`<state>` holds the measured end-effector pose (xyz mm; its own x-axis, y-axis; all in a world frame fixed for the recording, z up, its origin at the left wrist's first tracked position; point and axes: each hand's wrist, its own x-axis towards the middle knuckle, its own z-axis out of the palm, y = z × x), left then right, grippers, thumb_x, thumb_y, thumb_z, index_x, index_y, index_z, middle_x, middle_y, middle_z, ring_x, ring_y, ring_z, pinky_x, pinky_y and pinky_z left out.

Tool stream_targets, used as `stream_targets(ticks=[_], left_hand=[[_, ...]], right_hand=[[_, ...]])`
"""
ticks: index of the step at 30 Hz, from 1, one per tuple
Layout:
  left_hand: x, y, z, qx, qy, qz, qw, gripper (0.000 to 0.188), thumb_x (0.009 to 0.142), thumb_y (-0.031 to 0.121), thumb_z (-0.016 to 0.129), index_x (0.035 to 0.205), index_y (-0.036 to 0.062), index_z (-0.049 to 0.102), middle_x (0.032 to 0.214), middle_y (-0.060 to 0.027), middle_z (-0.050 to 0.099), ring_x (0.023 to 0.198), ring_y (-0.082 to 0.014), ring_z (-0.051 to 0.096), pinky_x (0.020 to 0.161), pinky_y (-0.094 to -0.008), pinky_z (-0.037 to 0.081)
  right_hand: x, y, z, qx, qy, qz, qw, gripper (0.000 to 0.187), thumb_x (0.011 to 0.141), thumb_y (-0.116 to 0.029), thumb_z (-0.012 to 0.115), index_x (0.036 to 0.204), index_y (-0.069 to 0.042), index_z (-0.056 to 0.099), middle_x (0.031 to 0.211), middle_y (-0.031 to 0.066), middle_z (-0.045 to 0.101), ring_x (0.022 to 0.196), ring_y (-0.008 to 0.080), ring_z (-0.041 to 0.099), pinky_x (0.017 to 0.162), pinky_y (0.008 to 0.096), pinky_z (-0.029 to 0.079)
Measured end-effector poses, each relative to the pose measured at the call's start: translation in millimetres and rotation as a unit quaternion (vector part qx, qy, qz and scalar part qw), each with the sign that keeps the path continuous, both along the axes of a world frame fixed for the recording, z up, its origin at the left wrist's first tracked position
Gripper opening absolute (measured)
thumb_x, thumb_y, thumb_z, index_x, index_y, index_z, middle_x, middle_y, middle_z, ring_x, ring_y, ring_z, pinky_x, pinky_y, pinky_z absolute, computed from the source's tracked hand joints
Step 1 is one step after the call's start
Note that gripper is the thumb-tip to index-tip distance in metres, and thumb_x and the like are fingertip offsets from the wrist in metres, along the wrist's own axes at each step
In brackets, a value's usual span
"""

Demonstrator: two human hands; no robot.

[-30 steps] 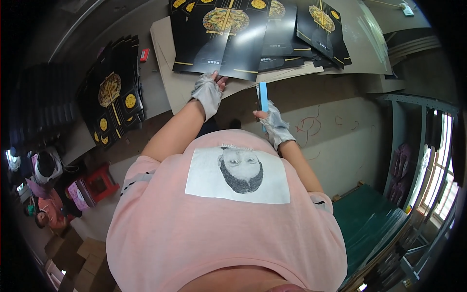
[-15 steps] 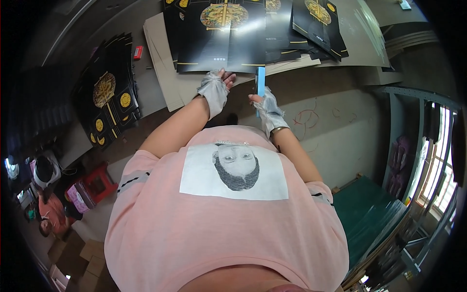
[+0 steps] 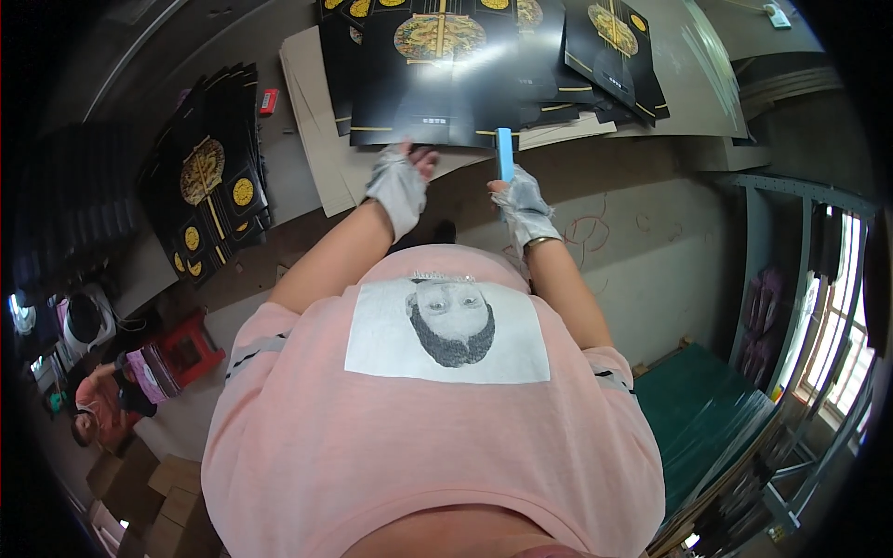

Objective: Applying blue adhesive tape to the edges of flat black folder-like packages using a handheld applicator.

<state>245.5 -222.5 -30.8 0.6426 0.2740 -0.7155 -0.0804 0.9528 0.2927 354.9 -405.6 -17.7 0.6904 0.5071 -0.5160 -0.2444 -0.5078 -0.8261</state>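
A large black printed sheet [image 3: 423, 93] with a gold-patterned round design lies on top of other sheets at the far side. My left hand [image 3: 402, 181], in a whitish fingerless glove, is at its near edge. The fingers are apart and slightly blurred, with a fingertip at the edge. My right hand [image 3: 524, 205], gloved the same way, is closed around a light blue flat bar-shaped tool [image 3: 505, 153]. The bar points away from me, its far end at the sheet's near right corner.
Plain grey-beige boards [image 3: 312, 121] lie under the sheets. More black-and-gold sheets [image 3: 200, 186] are stacked at left, beside a small red box [image 3: 269, 101]. A green panel [image 3: 698, 418] is at lower right. Another person [image 3: 102, 400] is at far left, near cardboard boxes [image 3: 167, 493].
The top sheet has shifted slightly right and toward me. My left hand has drawn back a little to the left; my right hand, with the blue tool, has moved slightly right.
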Motion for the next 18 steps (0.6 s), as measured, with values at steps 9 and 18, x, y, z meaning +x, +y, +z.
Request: stream_targets(ticks=[9,18], left_hand=[[-20,68,-6,0.258,0.151,-0.063,0.952,0.032,0.082,0.016,0.065,0.113,0.0135,0.056,0.09,0.0001,0.061,0.07,-0.0156,0.061,0.057,-0.0256,0.048],[12,29,-14,0.217,0.074,-0.071,0.971,0.031,0.079,0.013,0.067,0.108,0.0102,0.058,0.088,-0.0002,0.06,0.077,-0.0153,0.058,0.064,-0.0268,0.046]], right_hand=[[51,-9,14,0.105,0.116,-0.029,0.987,0.022,0.076,-0.009,0.065,0.092,0.0,0.053,0.07,0.0074,0.058,0.057,0.0154,0.057,0.053,0.0269,0.048],[-7,47,2,0.097,0.134,0.073,0.983,0.023,0.074,-0.011,0.067,0.092,-0.001,0.055,0.073,0.0062,0.058,0.063,0.0155,0.058,0.056,0.0277,0.048]])
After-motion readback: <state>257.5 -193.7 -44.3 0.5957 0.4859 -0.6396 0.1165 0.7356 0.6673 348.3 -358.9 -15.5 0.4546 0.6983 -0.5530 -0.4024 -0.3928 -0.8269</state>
